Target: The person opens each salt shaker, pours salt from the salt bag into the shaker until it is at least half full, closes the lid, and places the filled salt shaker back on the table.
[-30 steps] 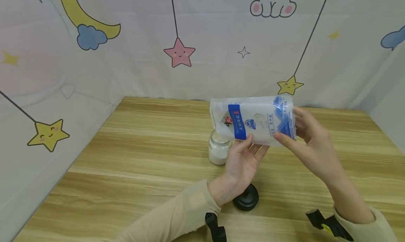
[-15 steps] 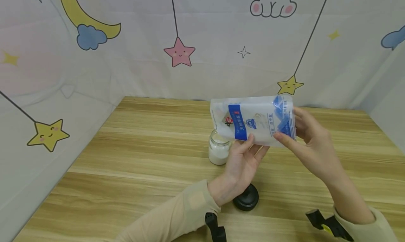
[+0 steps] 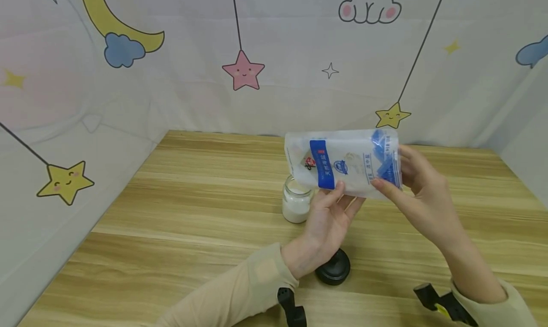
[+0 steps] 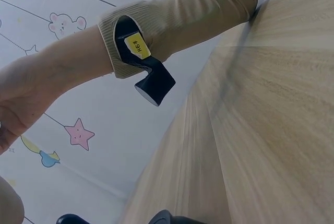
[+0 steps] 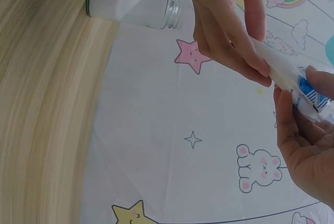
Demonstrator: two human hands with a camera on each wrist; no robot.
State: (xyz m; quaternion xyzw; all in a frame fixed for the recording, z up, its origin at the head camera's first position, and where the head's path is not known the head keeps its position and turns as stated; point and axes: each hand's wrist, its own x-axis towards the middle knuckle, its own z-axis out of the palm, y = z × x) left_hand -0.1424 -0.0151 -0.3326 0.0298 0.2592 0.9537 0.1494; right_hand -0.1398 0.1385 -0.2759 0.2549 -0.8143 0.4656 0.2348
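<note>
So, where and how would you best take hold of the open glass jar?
The glass jar is probably best held round its body, below the neck, coming from the person's left. It stands upright with rounded walls that suit a wraparound hold; in the head view the pouch overlaps part of its mouth and the left hand crowds its right side.

Pouch [image 3: 344, 163] is looking like glossy plastic.
Jar [image 3: 294, 201] is showing smooth glass; lid [image 3: 333, 269] is looking matt, bench [image 3: 192, 198] showing wood grain, backdrop [image 3: 295, 37] looking like creased cloth.
</note>
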